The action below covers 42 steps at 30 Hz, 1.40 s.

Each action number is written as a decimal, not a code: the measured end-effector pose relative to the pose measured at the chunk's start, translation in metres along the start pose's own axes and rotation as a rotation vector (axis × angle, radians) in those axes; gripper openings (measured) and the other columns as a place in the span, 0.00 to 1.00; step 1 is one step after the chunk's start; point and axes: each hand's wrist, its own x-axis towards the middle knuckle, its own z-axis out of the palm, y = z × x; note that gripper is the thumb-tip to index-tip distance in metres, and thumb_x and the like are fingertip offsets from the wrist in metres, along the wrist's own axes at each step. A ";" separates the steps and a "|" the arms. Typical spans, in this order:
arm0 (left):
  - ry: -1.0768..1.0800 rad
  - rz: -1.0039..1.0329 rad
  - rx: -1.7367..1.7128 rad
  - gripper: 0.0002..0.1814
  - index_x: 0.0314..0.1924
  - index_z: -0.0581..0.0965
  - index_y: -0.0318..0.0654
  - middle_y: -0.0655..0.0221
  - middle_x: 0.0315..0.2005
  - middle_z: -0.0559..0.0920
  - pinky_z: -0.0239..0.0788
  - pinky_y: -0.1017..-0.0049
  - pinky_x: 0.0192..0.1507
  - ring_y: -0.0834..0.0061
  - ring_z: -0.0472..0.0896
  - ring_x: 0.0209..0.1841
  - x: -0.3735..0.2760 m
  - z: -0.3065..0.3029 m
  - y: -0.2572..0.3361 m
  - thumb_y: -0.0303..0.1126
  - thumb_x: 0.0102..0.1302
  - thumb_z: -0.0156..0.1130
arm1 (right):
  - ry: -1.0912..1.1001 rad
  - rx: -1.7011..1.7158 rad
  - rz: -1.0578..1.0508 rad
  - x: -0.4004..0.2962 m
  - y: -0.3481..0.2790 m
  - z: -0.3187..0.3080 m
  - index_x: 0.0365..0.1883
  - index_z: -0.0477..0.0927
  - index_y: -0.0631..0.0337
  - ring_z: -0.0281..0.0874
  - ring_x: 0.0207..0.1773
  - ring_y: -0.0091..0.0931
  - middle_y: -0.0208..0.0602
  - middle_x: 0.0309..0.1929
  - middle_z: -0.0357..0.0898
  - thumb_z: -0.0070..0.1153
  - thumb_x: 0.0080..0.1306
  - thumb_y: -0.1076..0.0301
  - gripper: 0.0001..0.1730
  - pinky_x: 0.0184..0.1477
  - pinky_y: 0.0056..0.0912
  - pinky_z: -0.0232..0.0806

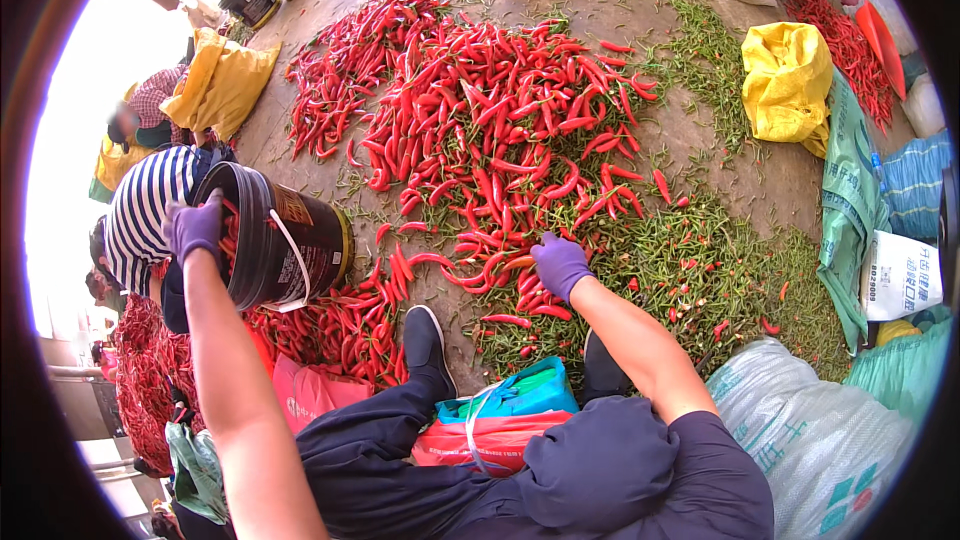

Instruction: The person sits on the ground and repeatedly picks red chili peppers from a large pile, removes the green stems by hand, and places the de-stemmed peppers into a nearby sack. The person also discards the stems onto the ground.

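Note:
My left hand (193, 229), in a purple glove, is at the mouth of a black plastic bucket (289, 240) with a white handle. Red chili peppers show inside it. Whether the fingers hold anything is hidden. My right hand (561, 265), gloved in the same purple, reaches into the near edge of a large heap of red chili peppers (480, 112). Its fingertips are among the peppers, so its grip cannot be made out. Green pepper stems (697, 262) cover the ground to the right of this hand.
A smaller patch of peppers (356, 337) lies by my left shoe (426, 345). Folded bags (491, 435) are between my legs. A white woven sack (810, 427) stands at my right, a yellow sack (787, 82) beyond. Co-workers, one in a striped shirt (154, 191), are at the left.

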 end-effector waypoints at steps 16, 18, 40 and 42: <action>-1.690 0.499 -1.197 0.23 0.62 0.76 0.35 0.67 0.44 0.86 0.72 0.78 0.44 0.82 0.82 0.42 -0.431 0.118 0.117 0.37 0.71 0.65 | 0.236 1.550 0.271 -0.109 0.029 -0.049 0.66 0.69 0.67 0.78 0.36 0.18 0.33 0.41 0.81 0.64 0.65 0.77 0.31 0.37 0.18 0.71; -1.751 0.345 -1.299 0.23 0.62 0.75 0.35 0.71 0.42 0.85 0.72 0.80 0.42 0.84 0.80 0.40 -0.445 0.125 0.119 0.35 0.71 0.65 | 0.178 1.699 0.285 -0.119 0.035 -0.040 0.64 0.71 0.66 0.77 0.36 0.16 0.32 0.41 0.81 0.63 0.67 0.76 0.27 0.36 0.16 0.69; -2.462 -0.161 -1.194 0.32 0.62 0.74 0.44 0.63 0.43 0.86 0.79 0.72 0.38 0.72 0.86 0.38 -0.428 0.124 0.106 0.62 0.76 0.46 | 0.012 1.939 0.439 -0.127 0.039 -0.020 0.44 0.82 0.59 0.70 0.24 0.14 0.21 0.25 0.74 0.55 0.75 0.53 0.17 0.25 0.15 0.59; -2.446 -0.189 -1.153 0.32 0.61 0.74 0.42 0.62 0.43 0.86 0.79 0.72 0.39 0.72 0.86 0.37 -0.427 0.127 0.105 0.61 0.76 0.47 | 0.036 1.934 0.430 -0.129 0.037 -0.021 0.45 0.82 0.60 0.70 0.25 0.15 0.22 0.25 0.75 0.55 0.75 0.54 0.17 0.26 0.17 0.59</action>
